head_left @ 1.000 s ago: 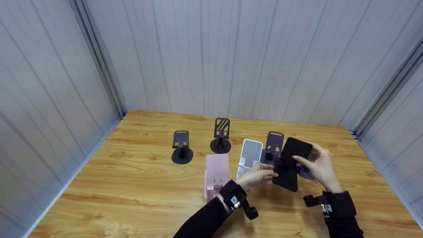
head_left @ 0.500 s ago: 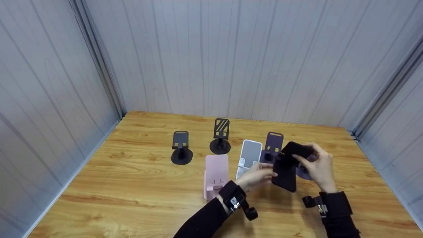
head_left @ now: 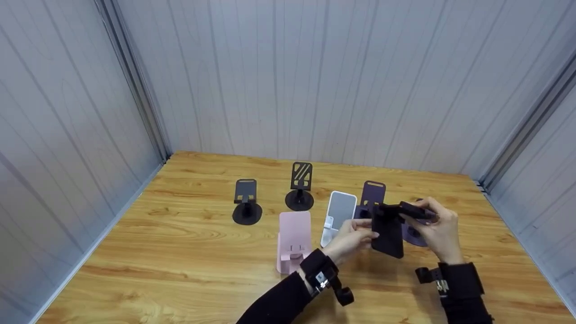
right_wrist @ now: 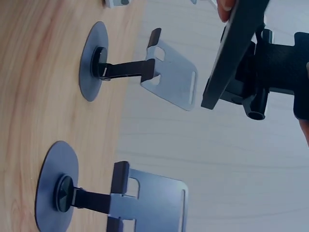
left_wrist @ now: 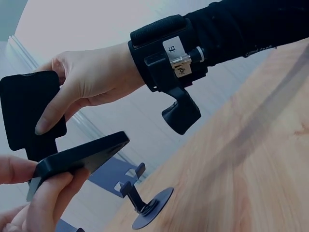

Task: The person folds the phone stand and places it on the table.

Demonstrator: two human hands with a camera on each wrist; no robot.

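Note:
A black folding phone stand (head_left: 388, 238) is held up over the table by both hands. My left hand (head_left: 348, 238) pinches the edge of its lower slab, thumb on the near face. My right hand (head_left: 443, 227) grips the upper panel between thumb and fingers. The left wrist view shows the panel (left_wrist: 31, 108) and the slab (left_wrist: 82, 154) joined by a short arm and standing at an angle to each other. Behind the hands are two purple phone stands, one (head_left: 373, 193) at the back and the other (head_left: 415, 234) partly hidden by the right hand.
Left of the left hand stand a white phone stand (head_left: 340, 209) and a pink one (head_left: 294, 227). Farther back are a black slotted stand (head_left: 299, 198) and a dark grey stand (head_left: 246, 211). Pale panel walls (head_left: 297, 81) enclose the wooden table (head_left: 180, 270).
The right hand has tilted the upper panel down and away, so it went from nearly in line with the slab to edge-on. The left hand has barely moved.

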